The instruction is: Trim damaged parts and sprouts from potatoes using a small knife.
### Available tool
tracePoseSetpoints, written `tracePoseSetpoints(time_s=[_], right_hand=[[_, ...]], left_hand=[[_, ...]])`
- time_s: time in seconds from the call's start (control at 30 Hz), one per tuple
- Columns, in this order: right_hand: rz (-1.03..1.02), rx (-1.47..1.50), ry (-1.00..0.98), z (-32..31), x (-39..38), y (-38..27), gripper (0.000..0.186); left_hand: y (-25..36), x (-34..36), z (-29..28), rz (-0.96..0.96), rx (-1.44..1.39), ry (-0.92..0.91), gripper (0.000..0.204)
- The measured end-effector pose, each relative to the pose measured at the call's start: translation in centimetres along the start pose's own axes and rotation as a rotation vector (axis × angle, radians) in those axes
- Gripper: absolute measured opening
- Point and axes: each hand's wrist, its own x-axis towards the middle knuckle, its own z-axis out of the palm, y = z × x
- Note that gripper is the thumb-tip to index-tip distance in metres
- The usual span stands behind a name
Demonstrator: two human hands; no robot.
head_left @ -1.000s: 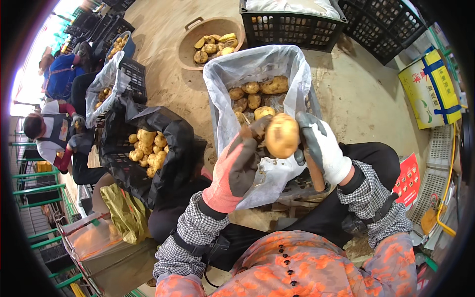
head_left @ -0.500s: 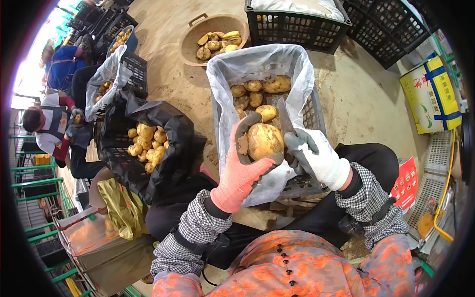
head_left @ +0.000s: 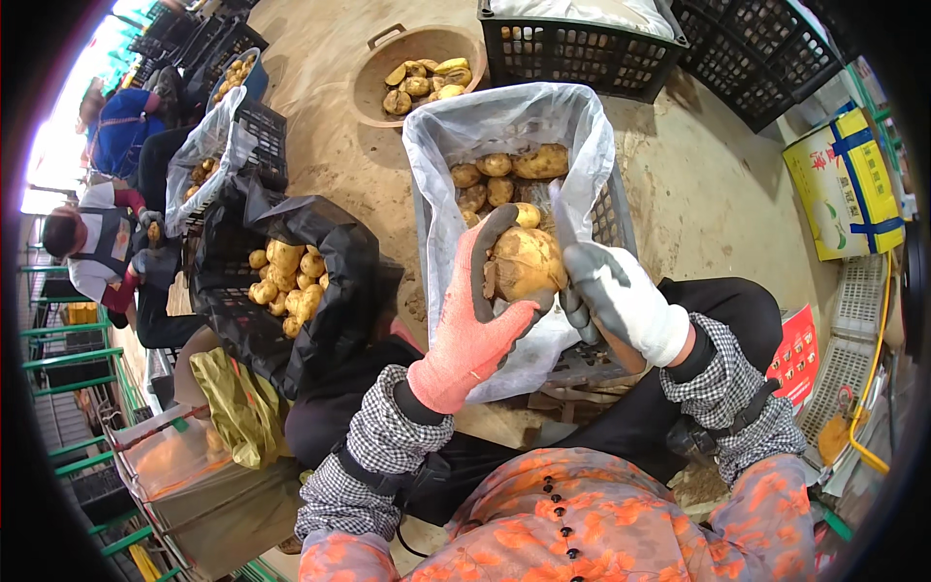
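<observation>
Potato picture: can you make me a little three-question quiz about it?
1. True or false: the left hand in the pink glove holds the potato.
2. What does the right hand in the white glove hold? A) a spoon B) a knife C) a brush
3. Fill in: the crate in front of the person is lined with a clear plastic ____.

Key: 1 true; 2 B; 3 bag.
</observation>
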Motion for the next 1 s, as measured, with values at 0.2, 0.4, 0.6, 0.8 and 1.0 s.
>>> tracePoseSetpoints(time_s=[0.2,0.4,0.6,0.8,1.0], right_hand=[[-0.025,-0.195,-0.048,0.1,0.0,0.0,0.044],[0.004,-0.234,0.066,0.3,0.2,-0.1,0.046],[-0.203,-0.438,-0.036,-0.3,0.3,0.4,0.037],[-0.706,-1.071,0.088,-0.1,0.3,0.5,0.041],[-0.281,-0.607,0.025,0.2,-0.1,-0.1,0.037]], left_hand=[[-0.2,0.1,-0.7,-0.021,0.065,0.026,0.077],[0.2,-0.7,-0.1,-0.157,-0.22,-0.057,0.075],[-0.1,-0.7,0.0,0.015,0.066,-0.046,0.077],[0.0,-0.8,-0.6,-0.103,0.117,-0.079,0.073],[-0.1,-0.6,-0.6,0.138,0.347,-0.05,0.066]])
